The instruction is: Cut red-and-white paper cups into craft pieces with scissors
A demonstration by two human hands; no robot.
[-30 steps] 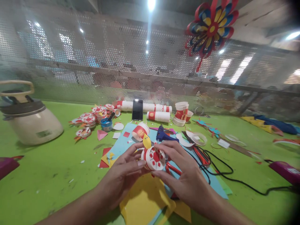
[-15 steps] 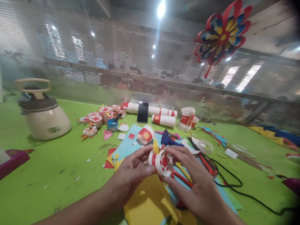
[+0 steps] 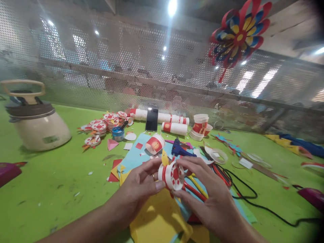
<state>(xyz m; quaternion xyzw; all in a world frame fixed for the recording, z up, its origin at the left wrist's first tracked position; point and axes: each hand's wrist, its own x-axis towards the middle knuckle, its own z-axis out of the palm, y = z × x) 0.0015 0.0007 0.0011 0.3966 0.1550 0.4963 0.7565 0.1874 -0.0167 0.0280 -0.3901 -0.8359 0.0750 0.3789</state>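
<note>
Between my two hands is a small red-and-white paper cup craft [image 3: 176, 176], its round end patterned with red shapes and turned to the right. A yellow paper piece [image 3: 164, 158] sticks up from its top. My left hand [image 3: 145, 182] grips the left side, thumb in front. My right hand [image 3: 202, 182] pinches the right rim between thumb and fingers. Beneath the hands lie yellow paper [image 3: 157, 219], light blue paper [image 3: 136, 152] and red-handled scissors [image 3: 194, 191]. A cut paper cup [image 3: 155, 144] and a blue glue gun [image 3: 181, 148] lie just beyond.
Finished-looking red-and-white paper crafts [image 3: 100, 126] are piled at back left near a blue jar [image 3: 118, 134]. A phone [image 3: 152, 119] leans on stacked cups [image 3: 164, 117]. A beige kettle [image 3: 40, 128] stands left. A black cord [image 3: 265, 211] crosses the right side.
The view has shifted slightly to the right, so the surroundings sit further left. Both hands keep hold of the cup craft, which looks nearly unmoved between them.
</note>
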